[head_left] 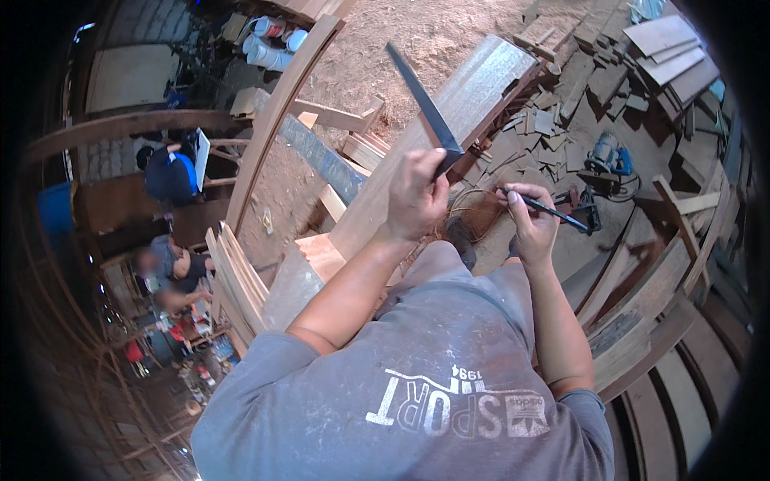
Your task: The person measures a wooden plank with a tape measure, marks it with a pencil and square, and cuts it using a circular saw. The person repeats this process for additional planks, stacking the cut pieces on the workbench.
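Note:
My left hand [417, 192] is closed round the dark stock of a try square [423, 94], whose long blade points away to the upper left. Below the square lies a long, wide wooden plank [473, 88], running from near my lap to the far right. The blade crosses over the plank; whether it touches the wood I cannot tell. Off the plank's right side, my right hand [533, 224] grips a slim dark pencil [561, 215] between thumb and fingers. Light wooden pieces [321, 255] rest at the plank's near end.
Wood offcuts [545, 124] litter the ground at the right, with a blue power tool [608, 154] beyond my right hand. Stacked boards [666, 48] stand far right. White buckets [269, 52] sit far left. Other people [172, 172] are at the left. Upright timber [281, 120] rises nearby.

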Tool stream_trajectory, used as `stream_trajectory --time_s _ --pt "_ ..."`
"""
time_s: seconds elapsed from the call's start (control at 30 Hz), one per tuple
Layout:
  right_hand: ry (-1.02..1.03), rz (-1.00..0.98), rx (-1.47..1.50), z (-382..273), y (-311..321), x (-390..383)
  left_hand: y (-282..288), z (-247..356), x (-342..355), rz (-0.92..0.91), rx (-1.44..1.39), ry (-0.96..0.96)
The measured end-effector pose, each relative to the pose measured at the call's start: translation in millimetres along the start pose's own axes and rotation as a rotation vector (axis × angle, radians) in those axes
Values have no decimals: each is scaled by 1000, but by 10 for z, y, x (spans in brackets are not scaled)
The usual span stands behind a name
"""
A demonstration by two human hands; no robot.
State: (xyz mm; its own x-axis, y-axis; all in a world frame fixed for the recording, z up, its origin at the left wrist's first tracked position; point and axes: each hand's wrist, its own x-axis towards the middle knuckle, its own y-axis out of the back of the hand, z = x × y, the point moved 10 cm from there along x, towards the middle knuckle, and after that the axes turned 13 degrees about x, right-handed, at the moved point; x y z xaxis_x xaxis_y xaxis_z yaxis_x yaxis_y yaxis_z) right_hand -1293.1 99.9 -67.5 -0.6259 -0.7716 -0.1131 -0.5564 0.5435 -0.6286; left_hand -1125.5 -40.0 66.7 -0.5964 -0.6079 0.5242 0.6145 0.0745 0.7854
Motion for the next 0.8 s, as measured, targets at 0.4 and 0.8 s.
stream_trajectory --time_s 0.4,0.8 --pt "-144 5 -92 55 160 254 -632 -115 -305 -214 354 30" --pt "-132 -116 -225 15 -348 881 -687 -249 -354 -220 201 65"
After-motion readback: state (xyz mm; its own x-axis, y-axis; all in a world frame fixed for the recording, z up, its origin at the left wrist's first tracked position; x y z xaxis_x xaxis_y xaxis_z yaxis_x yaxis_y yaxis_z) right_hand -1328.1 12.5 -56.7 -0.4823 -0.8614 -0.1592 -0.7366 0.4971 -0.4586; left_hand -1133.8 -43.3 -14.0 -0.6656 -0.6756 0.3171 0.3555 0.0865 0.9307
